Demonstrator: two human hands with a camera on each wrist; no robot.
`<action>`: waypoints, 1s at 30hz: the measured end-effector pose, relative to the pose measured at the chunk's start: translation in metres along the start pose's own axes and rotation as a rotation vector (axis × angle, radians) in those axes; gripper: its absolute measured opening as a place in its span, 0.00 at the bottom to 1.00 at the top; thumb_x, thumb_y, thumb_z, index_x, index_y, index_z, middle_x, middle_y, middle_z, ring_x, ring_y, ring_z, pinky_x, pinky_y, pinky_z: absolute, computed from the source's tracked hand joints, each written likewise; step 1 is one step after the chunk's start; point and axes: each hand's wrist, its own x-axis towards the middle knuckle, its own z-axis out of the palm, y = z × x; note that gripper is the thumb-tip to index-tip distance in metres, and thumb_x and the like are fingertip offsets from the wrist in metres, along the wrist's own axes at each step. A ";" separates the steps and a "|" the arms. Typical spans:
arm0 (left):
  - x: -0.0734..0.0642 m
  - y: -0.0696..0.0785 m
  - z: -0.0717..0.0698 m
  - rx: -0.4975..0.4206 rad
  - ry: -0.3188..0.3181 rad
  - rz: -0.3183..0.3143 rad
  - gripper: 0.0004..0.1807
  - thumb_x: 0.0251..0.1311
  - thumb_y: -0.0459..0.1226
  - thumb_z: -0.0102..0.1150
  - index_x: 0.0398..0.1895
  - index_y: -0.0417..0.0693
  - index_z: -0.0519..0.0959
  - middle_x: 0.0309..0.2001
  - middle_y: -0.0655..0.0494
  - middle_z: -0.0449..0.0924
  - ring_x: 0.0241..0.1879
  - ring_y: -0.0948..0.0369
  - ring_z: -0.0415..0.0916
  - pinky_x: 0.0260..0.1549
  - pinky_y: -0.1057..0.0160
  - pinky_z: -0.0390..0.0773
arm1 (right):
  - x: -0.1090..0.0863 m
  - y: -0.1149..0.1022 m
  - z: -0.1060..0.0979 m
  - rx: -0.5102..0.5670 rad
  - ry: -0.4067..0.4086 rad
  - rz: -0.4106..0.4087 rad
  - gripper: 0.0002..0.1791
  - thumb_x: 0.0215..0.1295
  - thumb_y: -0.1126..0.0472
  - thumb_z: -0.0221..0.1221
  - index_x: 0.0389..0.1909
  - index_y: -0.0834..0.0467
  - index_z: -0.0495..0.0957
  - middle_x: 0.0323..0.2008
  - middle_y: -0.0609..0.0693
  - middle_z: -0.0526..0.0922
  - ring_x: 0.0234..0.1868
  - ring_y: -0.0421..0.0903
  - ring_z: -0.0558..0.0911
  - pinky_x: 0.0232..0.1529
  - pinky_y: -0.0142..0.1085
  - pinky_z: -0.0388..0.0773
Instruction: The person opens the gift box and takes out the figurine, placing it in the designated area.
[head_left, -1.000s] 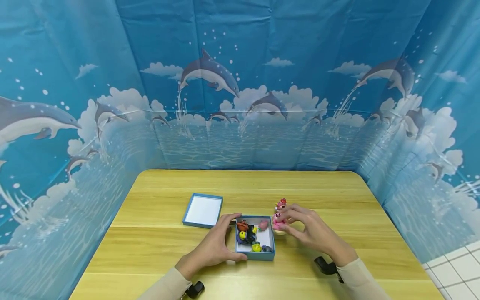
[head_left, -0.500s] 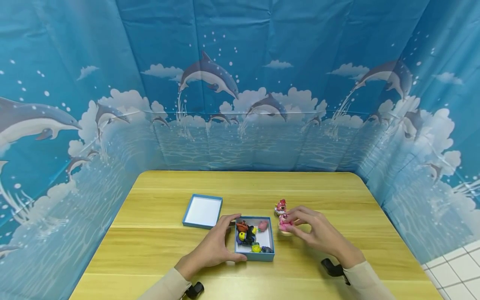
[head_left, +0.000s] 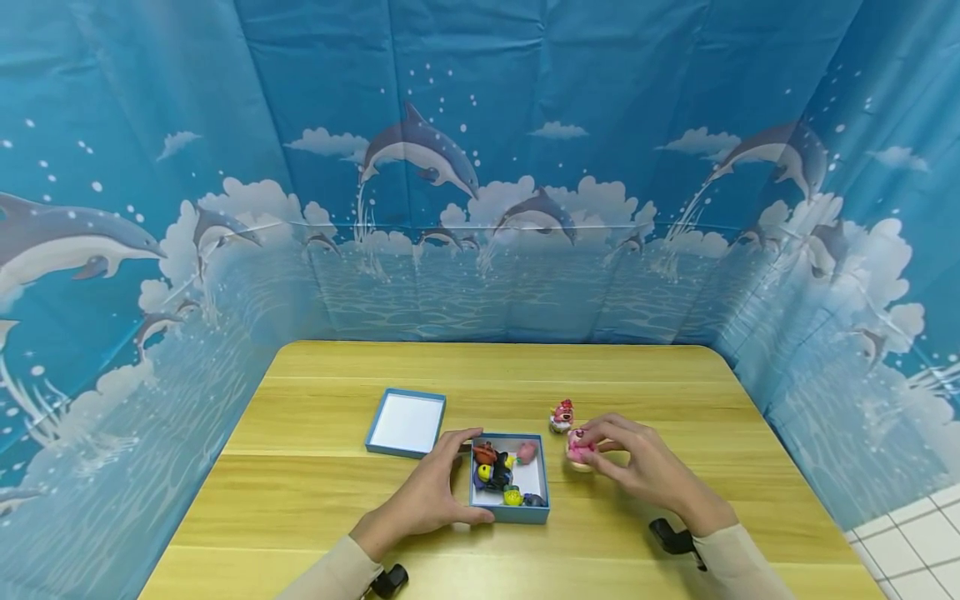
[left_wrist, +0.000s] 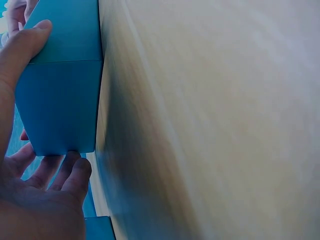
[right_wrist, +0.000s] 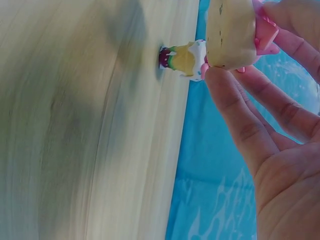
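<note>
1. One pink bear figurine (head_left: 577, 450) held by right hand (head_left: 641, 467), thumb and fingers pinching narrow. It's right of the box, off the desk (head_left: 337, 533); long axis roughly upright, beige base (right_wrist: 232, 37) pointing down at the desktop.
2. Left hand (head_left: 429, 490) spread wide, gripping the left side of a blue box (head_left: 510, 513), opening up; thumb on near wall. Small toys (head_left: 497, 473) inside.
3. Ice-cream-cup bear figurine (head_left: 561, 417) stands upright, just beyond the pink one toward the desk's far edge.
4. Blue lid (head_left: 407, 422), inside up, nearer the far-left corner than the box.
</note>
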 end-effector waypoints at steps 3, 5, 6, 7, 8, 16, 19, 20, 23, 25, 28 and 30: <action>0.000 -0.001 0.000 0.002 0.000 0.001 0.72 0.51 0.63 0.93 0.95 0.59 0.60 0.86 0.56 0.67 0.83 0.52 0.74 0.86 0.42 0.76 | -0.001 0.002 -0.001 -0.003 -0.007 0.026 0.13 0.77 0.67 0.75 0.52 0.46 0.91 0.57 0.46 0.92 0.54 0.43 0.94 0.49 0.40 0.98; 0.000 -0.001 0.000 0.002 0.000 0.002 0.72 0.51 0.63 0.93 0.95 0.59 0.60 0.86 0.56 0.67 0.83 0.52 0.74 0.86 0.42 0.76 | -0.002 0.004 -0.001 -0.007 -0.009 0.038 0.13 0.77 0.68 0.75 0.52 0.46 0.90 0.57 0.46 0.91 0.54 0.44 0.94 0.49 0.40 0.98; 0.000 -0.001 0.000 0.004 0.001 0.002 0.72 0.51 0.63 0.93 0.95 0.59 0.60 0.86 0.56 0.67 0.83 0.52 0.74 0.86 0.42 0.76 | -0.002 0.004 -0.001 -0.006 -0.009 0.043 0.13 0.77 0.67 0.76 0.52 0.46 0.90 0.57 0.46 0.91 0.54 0.45 0.94 0.50 0.41 0.98; 0.000 -0.001 0.000 0.005 0.001 0.001 0.72 0.51 0.64 0.93 0.95 0.59 0.60 0.86 0.56 0.67 0.83 0.52 0.74 0.86 0.42 0.76 | -0.002 0.005 -0.001 -0.006 -0.010 0.048 0.13 0.77 0.67 0.76 0.52 0.46 0.90 0.57 0.46 0.91 0.54 0.45 0.94 0.50 0.41 0.98; 0.000 -0.001 0.000 0.006 0.001 0.001 0.72 0.51 0.64 0.93 0.95 0.60 0.60 0.86 0.56 0.68 0.83 0.52 0.74 0.86 0.41 0.76 | -0.003 0.006 -0.001 -0.007 -0.009 0.050 0.13 0.77 0.67 0.76 0.52 0.46 0.90 0.57 0.46 0.91 0.54 0.45 0.94 0.50 0.41 0.98; 0.000 -0.001 -0.001 0.010 -0.003 0.000 0.72 0.52 0.64 0.92 0.95 0.60 0.59 0.86 0.55 0.67 0.82 0.51 0.75 0.85 0.39 0.76 | -0.003 0.012 0.001 0.000 -0.011 0.061 0.13 0.77 0.67 0.75 0.52 0.46 0.91 0.57 0.48 0.92 0.54 0.46 0.94 0.50 0.41 0.98; 0.000 -0.001 -0.001 0.008 -0.002 0.000 0.72 0.51 0.64 0.92 0.95 0.60 0.59 0.86 0.55 0.67 0.82 0.51 0.74 0.85 0.38 0.76 | -0.003 0.014 0.001 -0.002 -0.013 0.065 0.12 0.77 0.67 0.75 0.52 0.47 0.91 0.57 0.50 0.92 0.55 0.47 0.94 0.51 0.41 0.98; 0.000 -0.001 -0.001 0.007 -0.003 0.000 0.72 0.51 0.64 0.92 0.95 0.60 0.59 0.86 0.55 0.67 0.82 0.51 0.74 0.85 0.38 0.76 | -0.003 0.015 0.002 -0.004 -0.013 0.066 0.12 0.77 0.68 0.75 0.52 0.48 0.91 0.57 0.50 0.92 0.55 0.48 0.94 0.51 0.41 0.98; 0.000 -0.001 -0.001 0.003 -0.003 -0.001 0.72 0.52 0.65 0.92 0.96 0.61 0.59 0.86 0.56 0.67 0.82 0.51 0.74 0.85 0.38 0.76 | -0.003 0.018 0.002 -0.008 -0.012 0.070 0.13 0.77 0.69 0.75 0.52 0.49 0.91 0.58 0.50 0.92 0.55 0.49 0.94 0.51 0.43 0.98; 0.000 -0.002 -0.001 0.001 -0.003 -0.001 0.72 0.52 0.65 0.92 0.96 0.61 0.59 0.87 0.56 0.67 0.82 0.51 0.74 0.86 0.38 0.76 | -0.004 0.020 0.003 -0.016 -0.010 0.072 0.13 0.76 0.69 0.75 0.52 0.49 0.91 0.58 0.50 0.92 0.55 0.50 0.95 0.51 0.45 0.98; 0.000 -0.002 0.000 0.001 -0.001 -0.001 0.72 0.51 0.65 0.92 0.95 0.63 0.59 0.86 0.57 0.67 0.82 0.52 0.74 0.86 0.40 0.76 | -0.004 0.023 0.004 -0.031 -0.004 0.070 0.13 0.76 0.69 0.76 0.52 0.49 0.91 0.58 0.50 0.93 0.56 0.52 0.95 0.52 0.48 0.98; 0.000 -0.002 0.000 0.001 0.001 0.001 0.71 0.51 0.65 0.92 0.95 0.64 0.59 0.86 0.57 0.67 0.82 0.52 0.75 0.86 0.41 0.76 | -0.004 0.025 0.004 -0.048 0.001 0.067 0.13 0.76 0.69 0.76 0.52 0.48 0.91 0.58 0.49 0.93 0.55 0.52 0.95 0.52 0.48 0.98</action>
